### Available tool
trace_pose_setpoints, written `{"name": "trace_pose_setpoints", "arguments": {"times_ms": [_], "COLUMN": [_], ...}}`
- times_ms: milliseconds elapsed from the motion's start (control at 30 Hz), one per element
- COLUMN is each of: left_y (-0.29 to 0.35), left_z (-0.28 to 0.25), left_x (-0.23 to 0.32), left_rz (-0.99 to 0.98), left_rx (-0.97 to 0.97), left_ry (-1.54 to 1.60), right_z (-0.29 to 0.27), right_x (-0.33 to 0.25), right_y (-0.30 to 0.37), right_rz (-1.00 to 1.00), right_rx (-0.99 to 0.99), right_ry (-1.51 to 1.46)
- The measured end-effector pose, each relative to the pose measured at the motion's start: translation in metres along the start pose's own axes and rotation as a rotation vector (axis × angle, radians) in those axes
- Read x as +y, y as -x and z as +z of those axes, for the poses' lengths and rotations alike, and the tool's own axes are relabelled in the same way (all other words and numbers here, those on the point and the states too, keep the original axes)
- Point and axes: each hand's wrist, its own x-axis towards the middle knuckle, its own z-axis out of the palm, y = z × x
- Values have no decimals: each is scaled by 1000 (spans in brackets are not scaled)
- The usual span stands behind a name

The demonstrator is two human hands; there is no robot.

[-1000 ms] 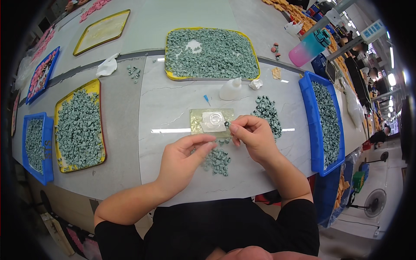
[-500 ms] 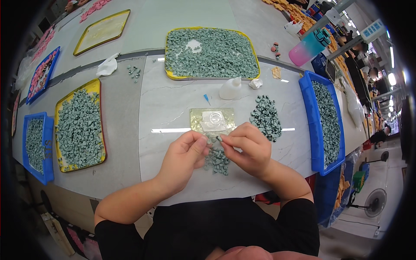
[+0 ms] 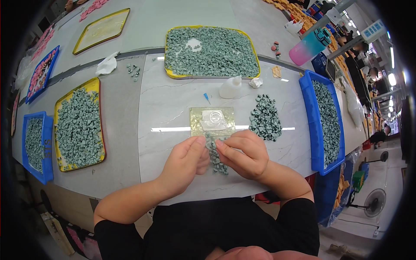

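My left hand (image 3: pixel 184 160) is closed, its thumb pressed on the curled forefinger; whatever lies between them is too small to make out. Facing it, my right hand (image 3: pixel 245 155) pinches with thumb and forefinger, and its fingertips hide what they hold. A small gap separates the two hands. Under and between them lies a loose pile of small grey-green pieces (image 3: pixel 219 167). Just beyond the fingertips is a square yellowish plate (image 3: pixel 196 114), bearing a white sheet (image 3: pixel 209 126) with a clear round dish (image 3: pixel 216 117). A second pile of darker green pieces (image 3: pixel 265 119) sits right of the plate.
A white squeeze bottle (image 3: pixel 229 89) and a blue dispensing tip (image 3: pixel 206 98) stand behind the plate. Yellow-rimmed trays (image 3: pixel 170 74) (image 3: pixel 103 149) of green pieces lie at the back and left. Blue bins (image 3: pixel 318 162) (image 3: pixel 47 151) flank the table. A pink-and-teal bottle (image 3: pixel 303 51) stands back right.
My hands have drawn slightly down and apart at the fingertips. The small pieces that showed in both pinches half a second ago are no longer distinct.
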Motion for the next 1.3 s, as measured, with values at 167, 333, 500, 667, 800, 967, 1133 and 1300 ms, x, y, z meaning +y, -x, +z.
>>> {"name": "trace_pose_setpoints", "arguments": {"times_ms": [167,333,500,667,800,967,1133,1300], "left_y": [1,4,6,10,9,9,8,6], "left_z": [0,6,11,8,3,4,10,6], "left_x": [2,4,5,-4,-6,-6,-4,-2], "left_rz": [-6,-17,-41,217,401,549,640,462], "left_rx": [-8,31,68,160,226,255,268,292], "left_ry": [-39,-78,-73,-320,-637,-826,-932,-860], "right_z": [0,0,5,11,19,22,19,2], "right_x": [-2,-3,-3,-7,-12,-15,-17,-6], "right_y": [-1,-2,-2,-5,-8,-8,-4,-8], "right_rz": [-36,-95,-171,-126,145,201,138,255], "right_rx": [-13,-14,-3,23,116,148,151,-38], "right_ry": [29,86,117,41,-223,-241,-165,-245]}}
